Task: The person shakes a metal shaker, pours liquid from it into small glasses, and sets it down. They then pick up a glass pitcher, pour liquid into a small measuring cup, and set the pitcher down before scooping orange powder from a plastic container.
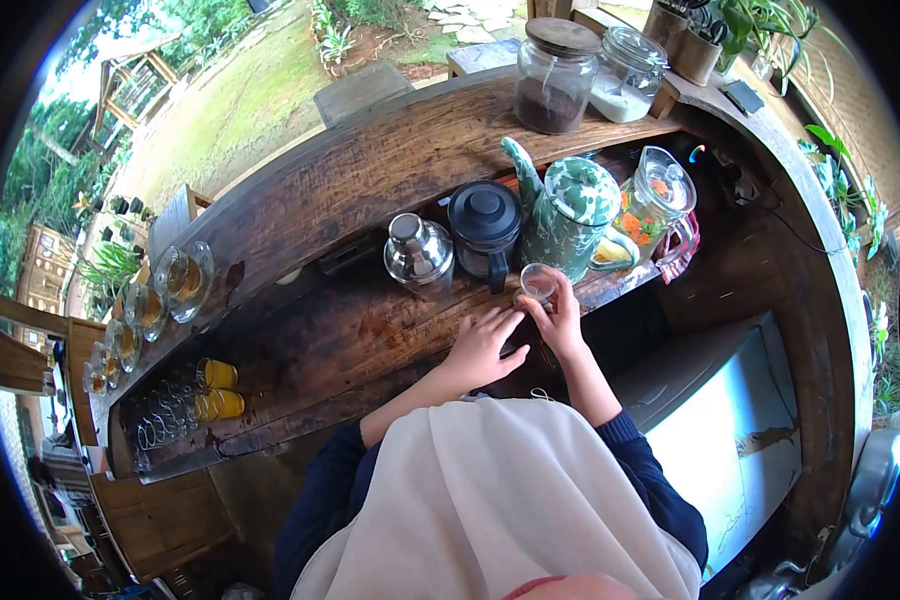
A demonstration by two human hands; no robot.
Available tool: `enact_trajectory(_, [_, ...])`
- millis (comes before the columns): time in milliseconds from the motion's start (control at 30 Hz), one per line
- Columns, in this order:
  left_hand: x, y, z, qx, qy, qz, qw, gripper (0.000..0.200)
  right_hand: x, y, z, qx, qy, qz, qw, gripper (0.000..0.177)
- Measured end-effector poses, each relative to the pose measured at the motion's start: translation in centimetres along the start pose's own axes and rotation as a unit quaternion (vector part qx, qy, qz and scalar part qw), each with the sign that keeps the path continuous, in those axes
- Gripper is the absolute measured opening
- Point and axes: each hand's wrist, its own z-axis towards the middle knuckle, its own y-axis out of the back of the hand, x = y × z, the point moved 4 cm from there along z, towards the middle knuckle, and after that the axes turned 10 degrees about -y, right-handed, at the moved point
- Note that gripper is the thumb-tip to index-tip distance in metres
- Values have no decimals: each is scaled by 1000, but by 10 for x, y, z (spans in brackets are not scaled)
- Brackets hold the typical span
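Between the fingers of my right hand (pixel 560 318) is a small clear glass (pixel 539 281), tilted, over the edge of the wooden counter (pixel 350 355). My left hand (pixel 485 345) lies flat on the wood, fingers stretched, its fingertips close to the glass. Just beyond my hands stand a steel cocktail shaker (pixel 418 255), a French press with a black lid (pixel 485 228) and a green-and-white speckled enamel kettle (pixel 568 215). Right of the kettle is a glass pitcher (pixel 656 200) with an orange flower pattern.
Along the left stand glasses with yellow drink (pixel 219 404), several empty glasses (pixel 165 415) and cups of amber drink on saucers (pixel 185 278). Lidded jars of dark powder (pixel 553 95) and white granules (pixel 625 90) sit on the raised ledge (pixel 370 165). A pale chest (pixel 735 440) is lower right.
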Motion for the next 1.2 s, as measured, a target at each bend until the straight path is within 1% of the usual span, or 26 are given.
enact_trajectory(133, [4, -2, 6, 5, 0, -6, 1000, 56, 0, 1, 4, 7, 32, -22, 999, 52])
enact_trajectory(200, [4, -2, 7, 0, 0, -7, 1000, 56, -2, 2, 5, -12, -12, 9, 1000, 51])
enact_trajectory(333, [5, 3, 8, 9, 7, -36, 999, 57, -6, 4, 5, -15, -12, -14, 1000, 47])
enact_trajectory(400, [6, 17, 10, -39, -39, -109, 992, 51, -8, 5, 5, -23, -20, -71, 997, 41])
enact_trajectory(433, [7, 24, 8, -41, -40, -107, 993, 51, -6, 5, 5, -22, -17, -70, 997, 41])
enact_trajectory(500, [12, 39, 1, -42, 13, -172, 984, 44, -1, 5, 5, -17, -24, -53, 998, 37])
enact_trajectory(533, [9, 51, -1, -65, 50, -197, 977, 31, -1, 5, 5, -16, -21, -52, 998, 37])
enact_trajectory(567, [15, 53, -8, -66, 49, -196, 977, 31, -4, 5, 5, -15, -20, -49, 998, 37])
enact_trajectory(633, [28, 56, -20, -68, 89, -231, 966, 18, -3, 5, 5, -15, -18, -47, 999, 37])
enact_trajectory(667, [30, 60, -26, -127, 82, -215, 965, 12, -3, 4, 4, -12, -21, -57, 998, 36])
enact_trajectory(700, [32, 61, -30, -128, 81, -215, 965, 12, -3, 4, 4, -9, -24, -67, 997, 35])
enact_trajectory(767, [41, 69, -41, -182, 97, -207, 956, 13, -1, 4, 3, -7, -24, -74, 997, 34])
enact_trajectory(800, [41, 74, -42, -222, 77, -185, 954, 15, 0, 3, 3, -5, -24, -80, 997, 33])
enact_trajectory(833, [43, 77, -44, -223, 77, -185, 954, 15, 0, 3, 3, -5, -24, -80, 997, 33])
enact_trajectory(933, [44, 91, -46, -287, 100, -152, 940, 16, -5, 3, 2, -8, -19, -74, 997, 35])
enact_trajectory(967, [44, 92, -46, -287, 100, -152, 940, 16, -8, 3, 2, -9, -22, -98, 995, 38])
enact_trajectory(1033, [48, 100, -52, -346, 112, -125, 923, 15, -4, 4, 1, -10, -25, -123, 992, 40])
enact_trajectory(1067, [56, 99, -56, -371, 56, -105, 921, 8, -3, 5, 1, -3, -33, -129, 991, 40])
enact_trajectory(1100, [56, 103, -52, -371, 55, -106, 921, 8, 0, 5, 0, 5, -41, -135, 990, 39])
enact_trajectory(1167, [50, 113, -48, -422, 27, -8, 906, 23, 4, 7, -1, 2, -28, -135, 991, 41])
enact_trajectory(1200, [57, 112, -47, -390, 46, -20, 919, 52, 6, 8, -2, 0, -15, -132, 991, 43])
